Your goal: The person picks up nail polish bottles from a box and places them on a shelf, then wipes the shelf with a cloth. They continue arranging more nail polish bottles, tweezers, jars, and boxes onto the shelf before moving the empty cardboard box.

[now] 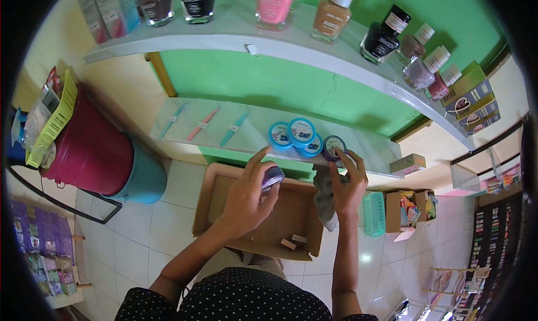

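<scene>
My left hand (pixel 246 200) is closed around a small round purple tub (pixel 273 177), held over the open cardboard box below. My right hand (pixel 348 189) reaches to the lower shelf, its fingertips at a dark purple round tub (pixel 335 146) with a pale label. From that same hand hangs a crumpled grey cloth (pixel 324 200), gripped against the palm. Left of the dark tub, three blue round tubs (pixel 301 131) are grouped, one stacked on the others. Farther left, slim pink and teal tools (pixel 202 125) lie spaced out on the shelf (pixel 258 136).
Nail polish bottles (pixel 274 7) line the upper shelf (pixel 235 45) close overhead. On the floor, the cardboard box (pixel 224 181) holds two small packets. A maroon bin (pixel 95 142) stands at left; a green basket (pixel 374 214) and a box of packets (pixel 400 212) sit at right.
</scene>
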A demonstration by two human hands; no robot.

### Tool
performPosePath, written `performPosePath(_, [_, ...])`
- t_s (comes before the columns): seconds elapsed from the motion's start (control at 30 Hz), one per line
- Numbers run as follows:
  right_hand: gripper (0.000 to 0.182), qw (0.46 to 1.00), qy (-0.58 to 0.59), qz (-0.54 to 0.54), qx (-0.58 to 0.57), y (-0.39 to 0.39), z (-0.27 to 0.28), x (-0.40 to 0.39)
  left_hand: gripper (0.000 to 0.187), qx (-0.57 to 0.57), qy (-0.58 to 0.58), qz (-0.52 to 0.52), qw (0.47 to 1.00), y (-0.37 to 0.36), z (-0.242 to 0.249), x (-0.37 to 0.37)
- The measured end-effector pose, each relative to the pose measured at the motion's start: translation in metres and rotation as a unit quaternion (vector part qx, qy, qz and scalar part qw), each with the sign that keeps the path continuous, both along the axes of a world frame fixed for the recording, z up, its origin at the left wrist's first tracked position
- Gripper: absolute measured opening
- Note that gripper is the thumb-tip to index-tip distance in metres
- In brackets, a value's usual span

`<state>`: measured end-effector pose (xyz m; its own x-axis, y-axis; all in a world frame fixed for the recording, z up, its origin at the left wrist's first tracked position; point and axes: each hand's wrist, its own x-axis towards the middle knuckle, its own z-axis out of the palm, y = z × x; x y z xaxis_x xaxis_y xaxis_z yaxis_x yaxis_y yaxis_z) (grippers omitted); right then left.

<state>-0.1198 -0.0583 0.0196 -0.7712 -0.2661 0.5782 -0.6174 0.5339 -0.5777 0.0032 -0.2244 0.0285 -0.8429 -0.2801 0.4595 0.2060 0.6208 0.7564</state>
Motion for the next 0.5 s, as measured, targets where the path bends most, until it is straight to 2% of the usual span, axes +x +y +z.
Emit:
performPosePath(0.07, [0.027, 1.000, -0.002, 0.002, -0.001, -0.001, 0.002, 0.002, 0.031, -0.108, 0.010, 0.017, 0.994, -0.002, 0.001, -0.005])
performPosePath(0.17, [0.028, 1.000, 0.001, 0.001, 0.002, -0.002, 0.002, 0.002, 0.030, -0.102, -0.033, -0.007, 0.994, -0.001, -0.004, -0.009])
performPosePath(0.5, [0.028, 1.000, -0.029, 0.000, 0.005, -0.009, 0.006, 0.005, 0.032, -0.160, -0.017, 0.024, 0.987, -0.005, -0.007, -0.007])
